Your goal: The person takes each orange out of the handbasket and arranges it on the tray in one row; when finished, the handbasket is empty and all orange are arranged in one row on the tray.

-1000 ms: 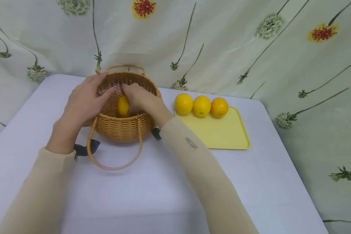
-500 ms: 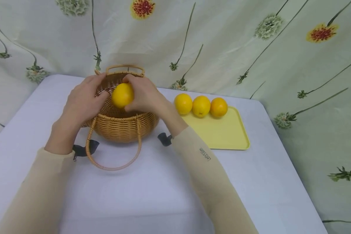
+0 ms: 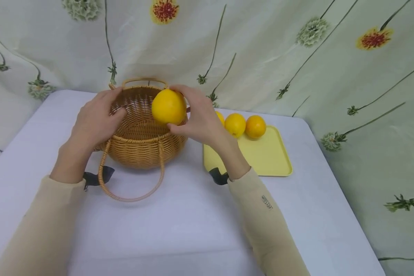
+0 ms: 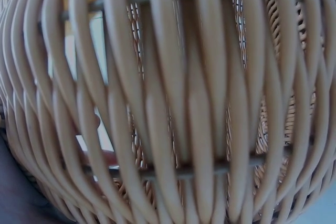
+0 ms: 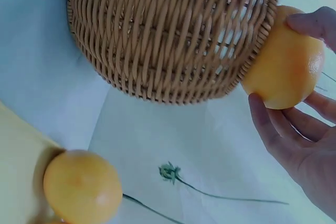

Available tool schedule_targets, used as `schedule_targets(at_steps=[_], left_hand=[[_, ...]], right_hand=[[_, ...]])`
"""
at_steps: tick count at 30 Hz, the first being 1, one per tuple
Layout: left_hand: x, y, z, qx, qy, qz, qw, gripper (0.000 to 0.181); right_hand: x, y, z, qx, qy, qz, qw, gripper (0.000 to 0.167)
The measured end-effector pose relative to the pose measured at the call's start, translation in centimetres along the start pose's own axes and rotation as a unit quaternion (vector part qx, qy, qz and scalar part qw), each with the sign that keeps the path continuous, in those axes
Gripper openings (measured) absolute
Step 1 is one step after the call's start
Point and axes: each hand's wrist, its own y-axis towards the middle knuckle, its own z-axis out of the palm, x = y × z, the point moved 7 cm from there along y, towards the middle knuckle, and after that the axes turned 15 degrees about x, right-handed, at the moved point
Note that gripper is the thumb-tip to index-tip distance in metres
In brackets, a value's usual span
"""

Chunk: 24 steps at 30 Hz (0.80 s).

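A round wicker basket point(image 3: 138, 152) stands at the left back of the table. My left hand point(image 3: 94, 119) holds its left rim, the thumb reaching over the inside. Above the basket's right rim, my right hand point(image 3: 205, 117) grips an orange point(image 3: 168, 107) between thumb and fingers. In the right wrist view the thumb and fingertips lie round that orange point(image 5: 287, 64), beside the basket's rim. The left wrist view is filled by the basket's woven wall point(image 4: 194, 98). The inside weave shows down to the bottom.
To the right lies a yellow tray point(image 3: 269, 161) with three oranges point(image 3: 235, 124) in a row at its back edge; my right hand partly covers the leftmost. One basket handle point(image 3: 132, 199) hangs down on the white tablecloth. A floral curtain point(image 3: 262, 57) hangs behind the table.
My right hand has lifted the orange from inside the basket and carried it up and right, over the right rim. My left hand has stayed at the left rim.
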Motion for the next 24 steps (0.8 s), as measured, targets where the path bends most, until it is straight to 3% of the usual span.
schedule_targets(at_steps=[8, 16, 24], left_hand=[[0.6, -0.3, -0.1, -0.006, 0.003, 0.002, 1.0000, 0.068], [0.1, 0.3, 0.0, -0.005, 0.006, 0.022, 0.9997, 0.068], [0.3, 0.3, 0.1, -0.003, 0.005, 0.018, 0.9998, 0.068]], right_hand=[[-1.5, -3.4, -2.3, -0.060, 0.040, -0.034, 0.9968, 0.081], [-6.5, -7.2, -3.2, -0.062, 0.097, 0.019, 0.9932, 0.077], [-9.0, -8.0, -4.2, -0.060, 0.098, 0.045, 0.9924, 0.073]])
